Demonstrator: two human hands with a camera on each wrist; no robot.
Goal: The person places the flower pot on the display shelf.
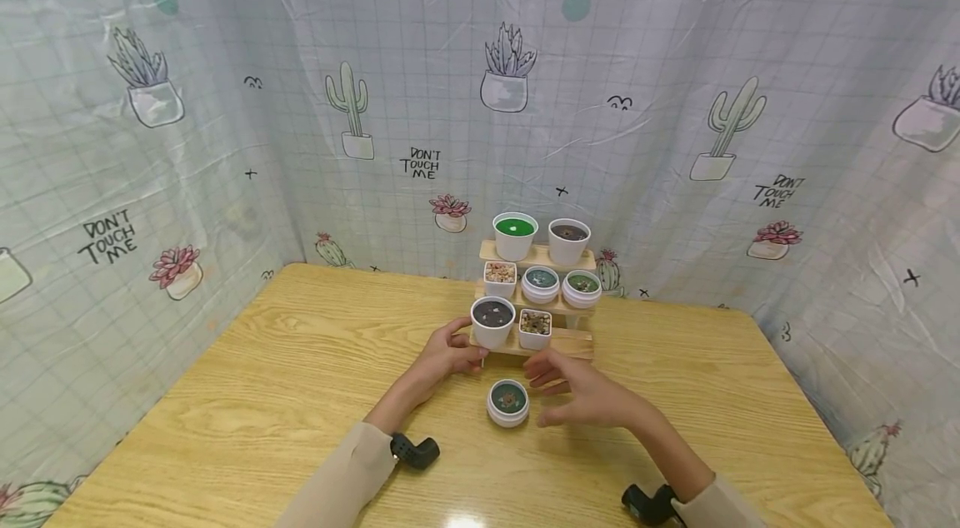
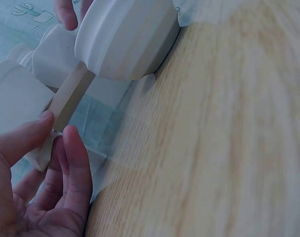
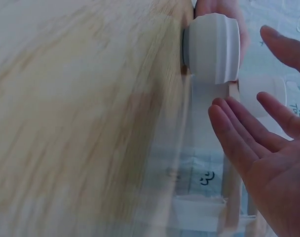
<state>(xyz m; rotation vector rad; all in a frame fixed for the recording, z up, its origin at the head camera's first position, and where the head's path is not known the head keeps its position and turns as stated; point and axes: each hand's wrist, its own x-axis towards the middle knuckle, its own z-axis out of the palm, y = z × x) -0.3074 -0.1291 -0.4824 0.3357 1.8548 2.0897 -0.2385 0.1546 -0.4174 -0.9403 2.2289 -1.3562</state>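
Observation:
My left hand [image 1: 441, 359] is at the left end of a three-tier wooden stand [image 1: 573, 344]. In the left wrist view its thumb and fingers pinch the end of the lowest wooden board [image 2: 73, 96]. A round white ribbed pot [image 1: 507, 403] with a dark green top stands upright on the table in front of the stand. To its right, apart from it, is my right hand [image 1: 588, 396], fingers spread and nothing held. On the lowest tier, a tapered white cup [image 1: 492, 323] with a dark top stands left of a square white pot [image 1: 536, 330] of pebble-like bits.
The middle tier bears a square pot [image 1: 500, 279] and two round ribbed pots, one with a blue-green top [image 1: 540, 284], one green [image 1: 582, 288]. On top stand a green-filled cup [image 1: 515, 236] and a brown-filled cup [image 1: 569, 241]. A printed curtain [image 1: 450, 53] hangs behind the wooden table [image 1: 322, 345].

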